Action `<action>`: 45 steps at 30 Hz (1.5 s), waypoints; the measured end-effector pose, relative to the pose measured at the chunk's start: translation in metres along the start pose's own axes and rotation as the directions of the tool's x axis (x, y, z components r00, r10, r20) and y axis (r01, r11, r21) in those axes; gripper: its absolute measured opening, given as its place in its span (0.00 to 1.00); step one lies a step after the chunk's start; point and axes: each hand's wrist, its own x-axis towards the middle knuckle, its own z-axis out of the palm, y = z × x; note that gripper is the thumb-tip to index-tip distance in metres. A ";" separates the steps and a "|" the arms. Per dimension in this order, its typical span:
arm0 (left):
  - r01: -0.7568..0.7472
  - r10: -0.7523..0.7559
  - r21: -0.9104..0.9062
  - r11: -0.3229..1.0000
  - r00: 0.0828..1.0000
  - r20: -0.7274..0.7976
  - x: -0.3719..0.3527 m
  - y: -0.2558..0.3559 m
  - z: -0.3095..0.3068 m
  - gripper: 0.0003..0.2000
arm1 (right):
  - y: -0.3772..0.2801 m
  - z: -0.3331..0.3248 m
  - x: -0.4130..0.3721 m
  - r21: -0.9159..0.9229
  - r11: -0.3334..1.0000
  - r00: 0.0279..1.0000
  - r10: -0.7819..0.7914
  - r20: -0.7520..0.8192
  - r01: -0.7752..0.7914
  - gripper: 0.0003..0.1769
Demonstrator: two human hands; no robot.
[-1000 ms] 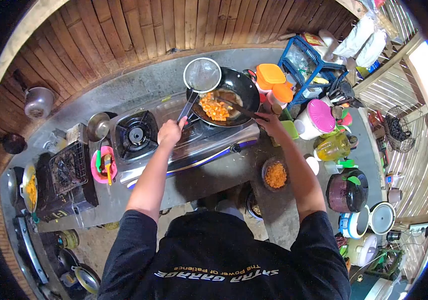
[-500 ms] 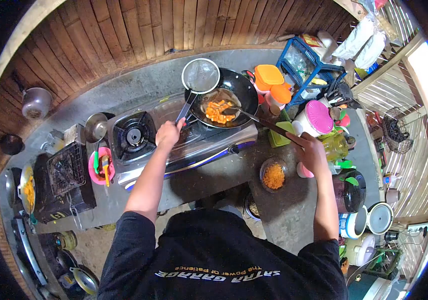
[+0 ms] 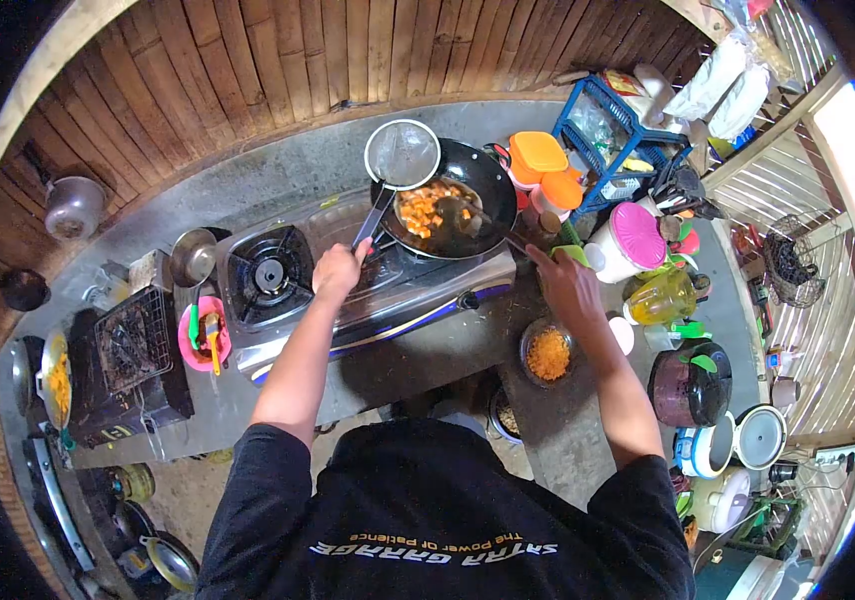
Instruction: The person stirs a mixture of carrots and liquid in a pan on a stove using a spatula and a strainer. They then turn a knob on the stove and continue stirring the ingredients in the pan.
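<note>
My left hand (image 3: 341,272) is closed around the handle of a round mesh strainer (image 3: 403,153), held over the left rim of the black wok (image 3: 496,190). The wok sits on the right burner of the gas stove (image 3: 378,300). Orange food pieces (image 3: 426,207) lie spread in liquid, probably oil, at the wok's left side. My right hand (image 3: 570,288) grips a long-handled spatula (image 3: 515,239), its dark blade down in the wok beside the pieces. A bowl of orange crumbly food (image 3: 548,354) stands on the counter below my right hand.
Left of the stove are a pink bowl with utensils (image 3: 206,338), a small pot (image 3: 194,258) and a blackened grill box (image 3: 133,350). To the right stand orange-lidded containers (image 3: 538,152), a pink-lidded tub (image 3: 638,235), an oil container (image 3: 663,298) and a blue rack (image 3: 598,130).
My right hand has moved left towards the wok, pushing the spatula farther in. The orange pieces have shifted up and spread apart. My left hand and the strainer have barely moved.
</note>
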 end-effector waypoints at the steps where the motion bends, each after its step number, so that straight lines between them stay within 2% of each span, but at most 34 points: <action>1: -0.005 0.005 -0.001 1.000 1.000 -0.015 0.002 -0.001 0.003 0.36 | 0.002 0.005 0.007 0.057 0.997 0.998 0.058 0.015 -0.059 0.22; 4: -0.015 0.015 -0.008 1.000 0.999 -0.044 0.002 -0.004 0.004 0.36 | 0.020 0.015 0.021 0.197 0.979 0.987 0.073 -0.142 -0.044 0.20; 7: -0.015 0.014 -0.017 1.000 0.999 -0.047 -0.001 -0.001 0.002 0.35 | 0.029 0.011 0.032 0.185 0.944 0.962 0.273 0.020 -0.272 0.20; 10: -0.001 0.001 -0.017 1.000 0.999 -0.045 -0.003 0.001 0.000 0.34 | 0.034 0.025 0.043 0.248 0.916 0.946 0.324 -0.002 -0.314 0.19; 13: 0.001 -0.002 -0.035 0.999 1.000 -0.023 -0.004 0.003 -0.003 0.33 | 0.048 0.068 0.054 0.362 0.911 0.973 0.226 -0.039 -0.197 0.19; 16: 0.001 -0.002 -0.042 0.999 1.000 -0.031 -0.003 0.002 -0.001 0.33 | 0.045 0.094 0.056 0.504 0.847 0.981 0.194 0.000 -0.167 0.19; 19: 0.013 -0.014 -0.036 0.999 1.000 -0.027 -0.004 0.003 -0.002 0.33 | 0.052 0.087 0.053 0.602 0.783 0.987 0.104 0.121 -0.156 0.20; 22: 0.022 -0.023 -0.020 1.000 0.999 -0.022 -0.004 0.003 -0.003 0.33 | 0.059 0.063 0.042 0.586 0.800 0.991 0.081 0.102 -0.126 0.21; 25: 0.005 -0.006 -0.028 1.000 0.999 -0.039 -0.002 0.001 0.000 0.35 | 0.057 0.026 0.036 0.563 0.773 0.954 0.193 0.229 -0.292 0.21; 31: -0.005 0.004 -0.031 1.000 0.998 -0.055 -0.002 0.001 0.001 0.36 | 0.104 0.106 0.065 0.593 0.795 0.983 0.183 -0.034 -0.127 0.21; 34: 0.024 -0.024 -0.003 1.000 0.999 -0.028 -0.005 0.005 -0.004 0.34 | 0.102 0.145 0.083 0.418 0.902 0.964 0.006 -0.265 0.109 0.20; 37: 0.032 -0.032 0.000 0.999 0.999 -0.013 -0.006 0.006 -0.005 0.34 | 0.084 0.145 0.088 0.739 0.654 0.986 0.076 0.151 -0.163 0.20; 40: 0.033 -0.033 -0.006 0.999 0.999 -0.020 -0.005 0.005 -0.004 0.34 | 0.060 0.096 0.075 0.770 0.485 0.893 0.052 0.447 -0.414 0.20; 43: 0.020 -0.021 -0.022 1.000 0.999 -0.038 -0.003 0.004 -0.001 0.34 | 0.073 0.081 0.060 0.735 0.565 0.891 0.000 0.454 -0.375 0.20; 45: 0.014 -0.015 -0.022 1.000 0.999 -0.044 -0.005 0.004 -0.002 0.34 | 0.079 0.063 0.042 0.724 0.672 0.966 -0.047 0.255 -0.158 0.20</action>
